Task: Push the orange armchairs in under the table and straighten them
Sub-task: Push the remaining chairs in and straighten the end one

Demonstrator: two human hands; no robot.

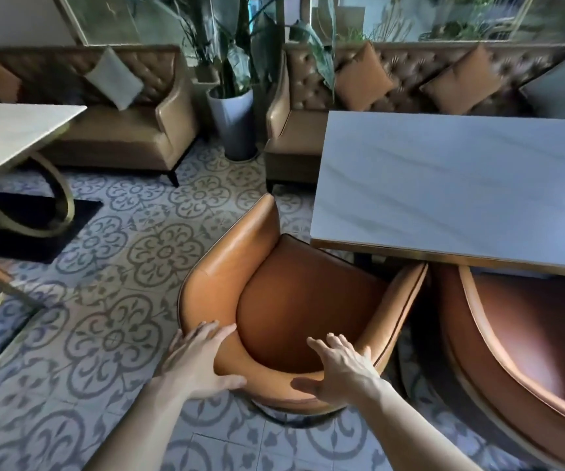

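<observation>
An orange armchair (294, 300) stands at the near left corner of the white marble table (461, 185), turned at an angle, with its right arm under the table edge and its left arm sticking out past the corner. My left hand (199, 362) lies on the curved backrest at its left, fingers spread. My right hand (339, 368) rests on the backrest at its right, fingers apart, thumb on the outer side. A second orange armchair (525, 341) sits to the right, its front tucked under the table.
A tan tufted sofa (308, 130) with cushions runs behind the table. A potted plant (233, 120) stands between it and another sofa (121, 130). A second table (9, 137) with a gold ring base is at the left. Patterned tile floor (114, 334) lies open between.
</observation>
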